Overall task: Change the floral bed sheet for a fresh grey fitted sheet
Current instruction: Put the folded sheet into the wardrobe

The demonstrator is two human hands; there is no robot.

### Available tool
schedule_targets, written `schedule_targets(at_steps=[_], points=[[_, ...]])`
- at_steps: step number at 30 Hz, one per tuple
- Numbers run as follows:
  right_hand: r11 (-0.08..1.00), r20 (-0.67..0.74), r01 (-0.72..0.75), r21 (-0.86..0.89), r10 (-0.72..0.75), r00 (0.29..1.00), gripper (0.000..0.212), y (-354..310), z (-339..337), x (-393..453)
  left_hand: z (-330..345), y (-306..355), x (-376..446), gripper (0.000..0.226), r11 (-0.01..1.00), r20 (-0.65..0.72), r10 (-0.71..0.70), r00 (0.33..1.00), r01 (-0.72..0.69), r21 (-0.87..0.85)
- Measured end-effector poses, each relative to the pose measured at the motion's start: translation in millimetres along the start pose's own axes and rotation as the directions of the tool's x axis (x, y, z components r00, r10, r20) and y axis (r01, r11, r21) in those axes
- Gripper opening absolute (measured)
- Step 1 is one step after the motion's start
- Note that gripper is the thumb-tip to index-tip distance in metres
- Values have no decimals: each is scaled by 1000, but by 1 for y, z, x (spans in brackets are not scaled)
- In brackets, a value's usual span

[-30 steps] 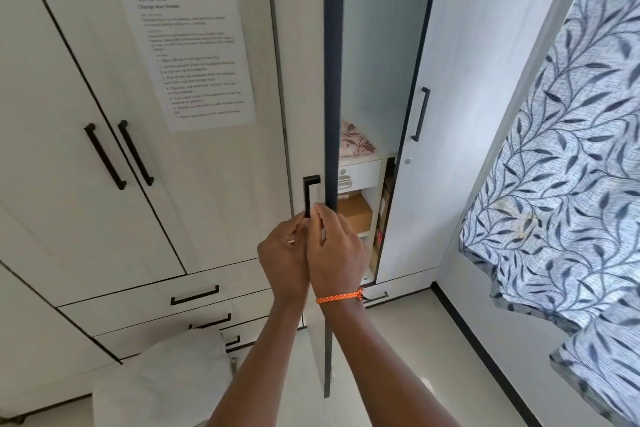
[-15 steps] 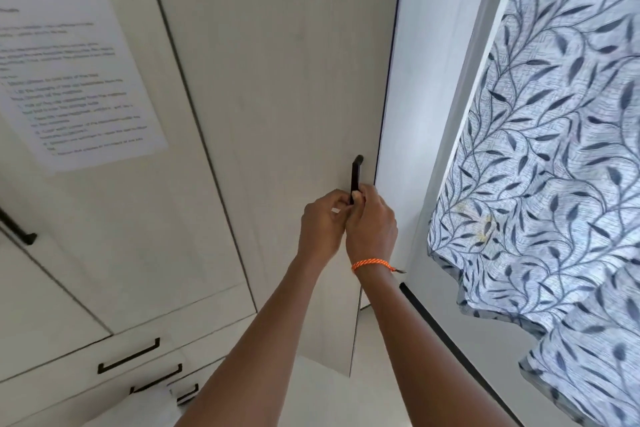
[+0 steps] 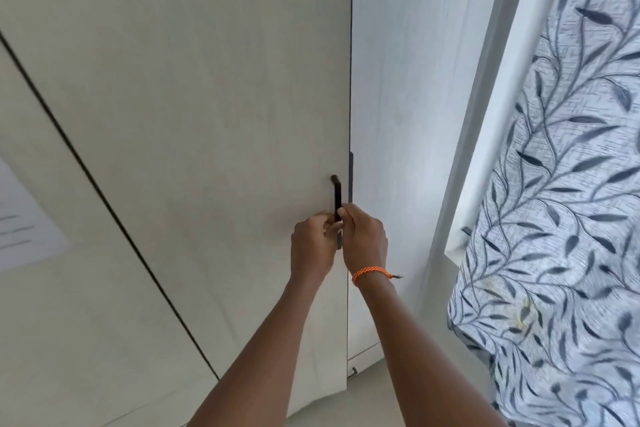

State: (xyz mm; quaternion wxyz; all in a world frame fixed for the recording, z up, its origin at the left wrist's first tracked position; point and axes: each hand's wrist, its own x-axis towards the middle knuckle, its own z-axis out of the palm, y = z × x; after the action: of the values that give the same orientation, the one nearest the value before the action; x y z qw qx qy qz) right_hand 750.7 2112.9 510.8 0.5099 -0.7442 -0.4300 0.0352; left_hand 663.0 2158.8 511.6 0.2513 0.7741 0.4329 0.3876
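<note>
Both hands on the wardrobe handle, door nearly flush

The left hand and right hand curl round the black handle, which rises just above their knuckles; judging by the thin gap at the door edge beside the right hand, a steady push should seat it, fingers kept off that edge. Neither sheet is in sight; a leaf-print curtain hangs well right of the hands

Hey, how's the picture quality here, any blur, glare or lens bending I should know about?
Head view: wide-angle bending slants the wardrobe door seams; daylight from the right washes out the neighbouring door and wall; the leaf-print curtain and the paper notice are blurred, its text unreadable; both hands, left hand and right hand, on the black handle look fairly sharp.
</note>
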Motion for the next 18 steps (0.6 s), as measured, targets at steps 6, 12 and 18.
schedule_targets(at_steps=[6,12,18], points=[[999,85,29,33,-31,996,27,4,24,51,14,-14,43,17,997,-82,-44,996,49,63],[996,111,31,84,-40,993,26,7,43,75,20,-26,69,20,994,-122,-80,989,89,70],[994,94,51,102,-60,994,28,9,45,76,23,-28,71,19,993,-141,-75,987,86,76]])
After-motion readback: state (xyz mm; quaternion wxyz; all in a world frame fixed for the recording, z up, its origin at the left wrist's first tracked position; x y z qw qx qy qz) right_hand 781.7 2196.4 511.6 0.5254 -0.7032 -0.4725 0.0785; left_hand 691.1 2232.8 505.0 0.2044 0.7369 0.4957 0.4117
